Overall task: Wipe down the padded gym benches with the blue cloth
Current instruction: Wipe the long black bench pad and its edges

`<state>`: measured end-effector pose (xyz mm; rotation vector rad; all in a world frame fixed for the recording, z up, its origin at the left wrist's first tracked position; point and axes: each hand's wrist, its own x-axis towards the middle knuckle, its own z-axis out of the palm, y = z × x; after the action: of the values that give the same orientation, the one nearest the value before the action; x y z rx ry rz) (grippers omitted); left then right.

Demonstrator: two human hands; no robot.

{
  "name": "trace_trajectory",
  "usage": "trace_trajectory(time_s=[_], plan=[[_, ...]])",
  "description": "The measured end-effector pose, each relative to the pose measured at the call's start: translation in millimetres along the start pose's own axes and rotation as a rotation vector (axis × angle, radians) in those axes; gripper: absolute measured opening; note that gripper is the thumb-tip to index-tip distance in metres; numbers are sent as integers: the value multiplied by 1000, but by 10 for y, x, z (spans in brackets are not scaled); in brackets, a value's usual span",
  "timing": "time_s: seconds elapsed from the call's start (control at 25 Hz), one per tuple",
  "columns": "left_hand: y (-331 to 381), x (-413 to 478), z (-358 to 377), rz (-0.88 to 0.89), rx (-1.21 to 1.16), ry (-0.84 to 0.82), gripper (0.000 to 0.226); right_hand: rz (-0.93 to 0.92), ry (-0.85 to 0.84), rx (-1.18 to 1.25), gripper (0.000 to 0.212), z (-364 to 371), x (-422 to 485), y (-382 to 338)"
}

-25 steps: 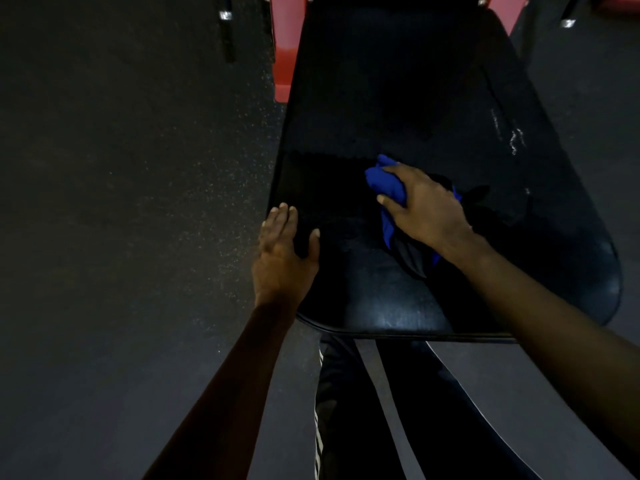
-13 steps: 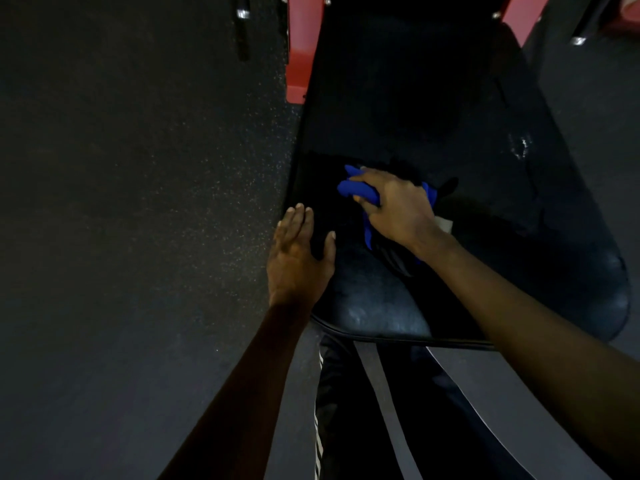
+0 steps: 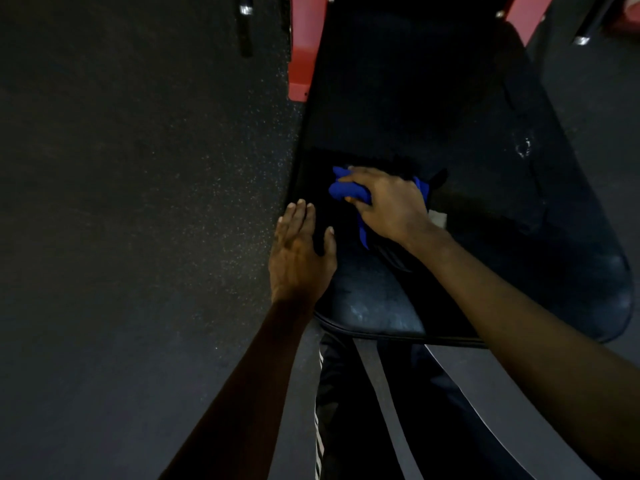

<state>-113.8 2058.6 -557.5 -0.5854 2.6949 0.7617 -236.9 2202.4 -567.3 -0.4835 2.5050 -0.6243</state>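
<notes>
Our right hand [image 3: 391, 206] grips the blue cloth [image 3: 346, 192] on the padded surface [image 3: 450, 116]; our left hand [image 3: 298, 251] rests flat on its edge, speckled floor [image 3: 138, 202] beside.

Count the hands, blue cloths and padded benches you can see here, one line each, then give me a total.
Hands: 2, the left hand flat on the pad's edge and the right hand gripping the cloth
Blue cloths: 1, the blue cloth
Padded benches: 1, the black padded bench
Total: 4
</notes>
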Motion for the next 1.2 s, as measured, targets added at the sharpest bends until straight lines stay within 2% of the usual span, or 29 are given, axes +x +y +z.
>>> trace_trajectory(time_s=[0.12,0.36,0.6,0.88,1.08,1.2], plan=[[-11,3,-2,-78,32,-12,66,-73,-28,-11,41,-1,-97,75],[-2,7,-23,-79,-26,-15,65,-66,-15,-51,36,92,560,-160],[-13,21,-28,-91,-48,-52,65,-124,-17,-36,38,101,156,-165],[-25,25,-3,-90,-38,-53,66,-91,-53,-73,35,228,1048,-381],[-31,34,8,-81,-53,-56,67,-185,-86,-31,41,147,359,-272],[-36,26,14,-84,-46,-54,67,-220,-94,-30,40,167,479,-265]])
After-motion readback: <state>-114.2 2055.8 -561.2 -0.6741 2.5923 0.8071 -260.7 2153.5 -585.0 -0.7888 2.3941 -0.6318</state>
